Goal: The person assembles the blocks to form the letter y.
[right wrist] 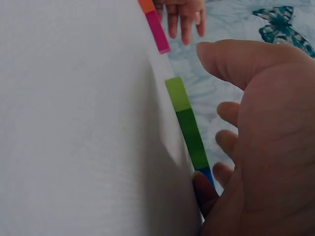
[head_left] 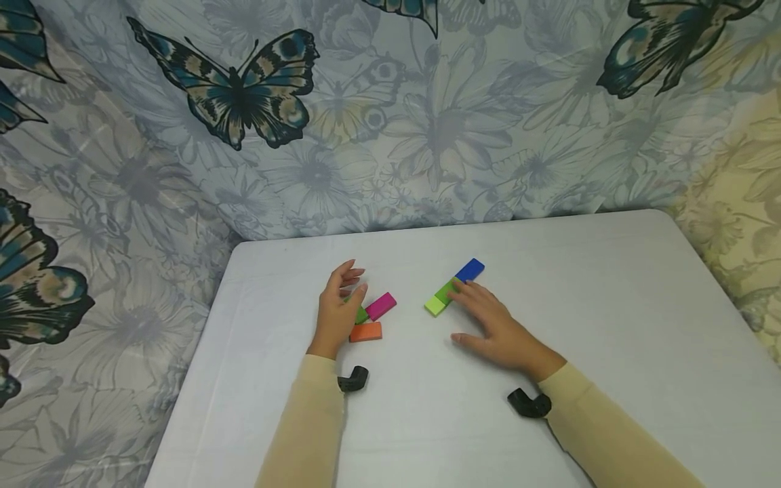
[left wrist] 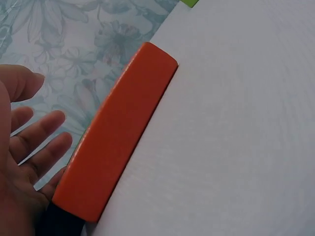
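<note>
My left hand (head_left: 334,312) is over a small group of coloured blocks with its fingers loosely bent, gripping none of them. By it lie an orange block (head_left: 366,331), a magenta block (head_left: 381,306) and a green block (head_left: 361,315) partly hidden by the hand. The orange block (left wrist: 115,132) looms large in the left wrist view. My right hand (head_left: 497,332) is spread, its fingertips right at a slanting row of blocks. That row runs from a lime block (head_left: 435,306) through a green block (head_left: 447,291) to a blue block (head_left: 470,270), set end to end.
The blocks lie on a white table (head_left: 421,413) whose far edge meets a hanging cloth (head_left: 390,169) printed with butterflies and flowers. Black wrist mounts show on both sleeves, the left one (head_left: 354,379) and the right one (head_left: 529,404).
</note>
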Motion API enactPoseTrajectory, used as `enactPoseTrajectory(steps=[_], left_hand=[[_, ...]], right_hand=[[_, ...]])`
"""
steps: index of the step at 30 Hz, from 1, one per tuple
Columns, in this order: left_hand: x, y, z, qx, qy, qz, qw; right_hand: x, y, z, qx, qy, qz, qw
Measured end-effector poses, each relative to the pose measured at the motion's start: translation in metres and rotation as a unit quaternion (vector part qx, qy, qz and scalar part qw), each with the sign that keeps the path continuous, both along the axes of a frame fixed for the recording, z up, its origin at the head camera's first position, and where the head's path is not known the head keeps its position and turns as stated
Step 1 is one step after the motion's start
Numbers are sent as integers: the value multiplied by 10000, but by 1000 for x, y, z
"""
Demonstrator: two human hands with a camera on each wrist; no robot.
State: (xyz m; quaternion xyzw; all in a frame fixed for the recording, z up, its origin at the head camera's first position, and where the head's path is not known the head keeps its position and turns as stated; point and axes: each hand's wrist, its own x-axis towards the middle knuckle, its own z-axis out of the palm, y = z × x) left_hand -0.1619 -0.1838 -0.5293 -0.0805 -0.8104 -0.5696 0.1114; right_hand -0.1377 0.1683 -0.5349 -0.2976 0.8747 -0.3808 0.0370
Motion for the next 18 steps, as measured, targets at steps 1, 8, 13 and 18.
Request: enactPoseTrajectory(steps=[1,8,13,18], left_hand=[[0,0,-1,-19,-42,-33,10000],[-1,3,-2,-435,-307,-269,9982],[-1,4,-1,-1087,-511,-349,9922],[-1,3,-2,-1977,-498,-507,9777]], right_hand=[[1,0,0,42,19,26,10000],[5,-3,2,284,108,120,9995],[6,-4,3,369,32,137,9992],[6,-5,3,506,-34,170,9986]])
